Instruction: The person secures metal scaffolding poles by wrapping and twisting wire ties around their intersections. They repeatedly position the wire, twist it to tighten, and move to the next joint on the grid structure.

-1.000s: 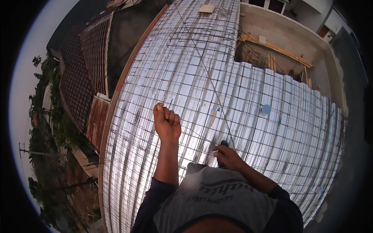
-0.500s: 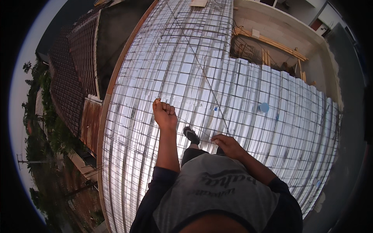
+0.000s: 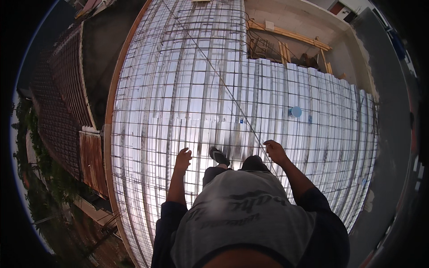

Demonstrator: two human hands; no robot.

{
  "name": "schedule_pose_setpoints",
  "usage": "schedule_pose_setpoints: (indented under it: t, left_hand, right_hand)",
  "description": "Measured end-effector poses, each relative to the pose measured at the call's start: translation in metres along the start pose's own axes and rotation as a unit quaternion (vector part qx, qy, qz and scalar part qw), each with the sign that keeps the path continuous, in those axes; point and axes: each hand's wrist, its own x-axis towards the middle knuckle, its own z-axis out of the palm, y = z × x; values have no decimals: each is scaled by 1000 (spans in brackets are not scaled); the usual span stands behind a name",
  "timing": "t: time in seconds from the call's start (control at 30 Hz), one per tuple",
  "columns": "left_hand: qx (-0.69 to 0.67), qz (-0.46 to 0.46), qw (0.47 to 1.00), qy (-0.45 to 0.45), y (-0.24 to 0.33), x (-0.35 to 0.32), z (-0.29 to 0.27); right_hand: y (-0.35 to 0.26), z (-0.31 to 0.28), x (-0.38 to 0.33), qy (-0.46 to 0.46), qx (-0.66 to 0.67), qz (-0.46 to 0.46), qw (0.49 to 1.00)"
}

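Note:
My left hand point(image 3: 183, 159) hangs low over a steel mesh point(image 3: 210, 85), its fingers loosely bent and a little apart; nothing shows in it. To the right, my right hand point(image 3: 276, 152) has its fingers curled in toward the thumb. Whatever it may hold is too small to make out. Its fingertips appear close to a long thin dark rod point(image 3: 220, 81) that runs diagonally across the mesh; whether they touch it I cannot tell. Under the mesh lies shiny ribbed metal decking point(image 3: 196, 136). My left foot in a dark sandal point(image 3: 219, 156) stands between the hands.
A round light-blue container point(image 3: 295, 111) and a small blue item point(image 3: 241, 120) lie ahead. Wooden edging point(image 3: 117, 85) bounds the deck on the left, beside a tiled roof point(image 3: 67, 85) and a drop. At far right, a recessed opening holds timber poles point(image 3: 290, 33).
Both hands have drawn apart, the left coming down nearer my body and the right rising slightly. The thin line that ran between them no longer shows. The view has shifted.

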Motion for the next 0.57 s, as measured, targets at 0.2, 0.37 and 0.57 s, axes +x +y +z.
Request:
schedule_pose_setpoints:
  t: [0.2,0.37,0.57]
  left_hand:
    - [-50,-149,988,-5,-188,-40,-29]
    - [19,-186,982,-7,-241,-77,-34]
    - [-113,-201,972,39,-229,-105,-20]
  right_hand:
    - [79,-60,10,134,-115,43,983]
    - [108,-127,12,223,-255,97,936]
    - [141,-175,23,187,-299,177,919]
